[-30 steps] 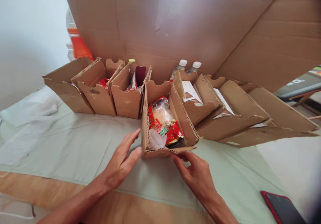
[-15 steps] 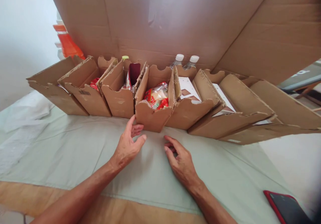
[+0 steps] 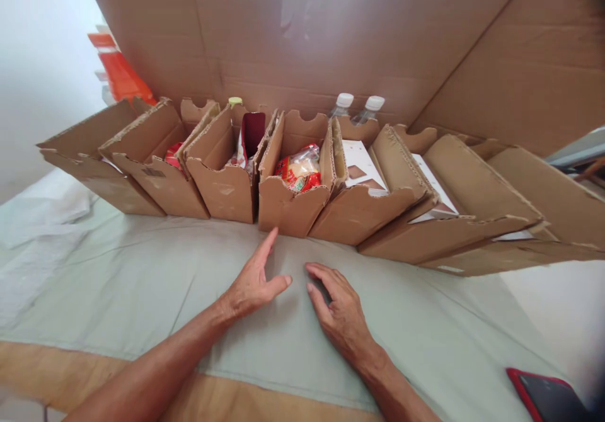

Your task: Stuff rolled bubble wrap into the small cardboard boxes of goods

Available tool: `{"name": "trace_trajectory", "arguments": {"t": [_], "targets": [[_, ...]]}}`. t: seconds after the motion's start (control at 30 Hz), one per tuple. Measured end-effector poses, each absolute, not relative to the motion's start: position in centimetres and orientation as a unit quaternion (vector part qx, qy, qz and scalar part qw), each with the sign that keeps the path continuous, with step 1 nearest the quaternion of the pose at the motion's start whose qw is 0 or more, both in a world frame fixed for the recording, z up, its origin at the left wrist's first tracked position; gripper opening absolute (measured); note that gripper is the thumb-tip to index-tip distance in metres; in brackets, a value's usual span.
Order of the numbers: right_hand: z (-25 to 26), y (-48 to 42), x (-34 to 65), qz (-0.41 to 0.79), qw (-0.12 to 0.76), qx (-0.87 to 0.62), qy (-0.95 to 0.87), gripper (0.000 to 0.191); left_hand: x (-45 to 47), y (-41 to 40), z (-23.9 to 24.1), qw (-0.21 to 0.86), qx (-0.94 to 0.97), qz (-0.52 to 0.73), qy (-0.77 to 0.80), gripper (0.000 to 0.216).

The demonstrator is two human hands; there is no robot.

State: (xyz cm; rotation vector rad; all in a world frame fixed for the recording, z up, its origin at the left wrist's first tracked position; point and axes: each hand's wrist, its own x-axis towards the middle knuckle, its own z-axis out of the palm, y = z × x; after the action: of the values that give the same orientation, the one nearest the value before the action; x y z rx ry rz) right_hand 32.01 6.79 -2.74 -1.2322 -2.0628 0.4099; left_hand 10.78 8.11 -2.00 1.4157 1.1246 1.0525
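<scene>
My left hand (image 3: 255, 280) is empty, thumb and fingers apart, its fingertips just in front of the middle cardboard box (image 3: 290, 211). That box has a scalloped front edge and holds a red and clear snack packet (image 3: 302, 169). To its right, my right hand (image 3: 338, 305) hovers low over the green cloth (image 3: 155, 271), fingers bent and spread from the thumb, holding nothing. The neighbouring box on the left (image 3: 222, 189) contains a dark red opened pouch (image 3: 254, 133). In the box to the right (image 3: 363, 217) lies a white carton (image 3: 363, 165).
Several more cardboard boxes line up on both sides, the right ones leaning. Behind stand clear bottles with white caps (image 3: 374, 103) and a tall cardboard panel (image 3: 359, 38). An orange object (image 3: 123, 72) is at back left. A red-cased phone (image 3: 548, 397) lies front right; clear plastic wrap (image 3: 42, 227) lies left.
The middle box has moved back into line with its neighbours. My left hand has come off its front corner and moved right, toward me. My right hand has barely shifted.
</scene>
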Motion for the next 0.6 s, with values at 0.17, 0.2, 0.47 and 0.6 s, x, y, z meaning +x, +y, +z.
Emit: {"name": "trace_trajectory", "arguments": {"t": [0.17,0.2,0.47,0.6], "targets": [[-2.8,7.0,31.9,0.147,0.347,-0.473,-0.797,0.025,10.3,8.8,-1.8,0.518,0.597,0.407,0.458,0.096],[-2.8,7.1,31.9,0.145,0.348,-0.47,-0.798,0.023,10.3,8.6,-1.6,0.508,0.606,0.399,0.464,0.095],[-0.9,7.1,31.1,0.198,0.356,-0.489,-0.771,0.021,5.9,0.6,1.1,0.432,0.758,0.238,0.426,0.072],[3.6,7.7,27.4,0.248,0.361,-0.487,-0.756,0.031,2.4,-4.8,-0.1,0.402,0.776,0.267,0.406,0.067]]}}
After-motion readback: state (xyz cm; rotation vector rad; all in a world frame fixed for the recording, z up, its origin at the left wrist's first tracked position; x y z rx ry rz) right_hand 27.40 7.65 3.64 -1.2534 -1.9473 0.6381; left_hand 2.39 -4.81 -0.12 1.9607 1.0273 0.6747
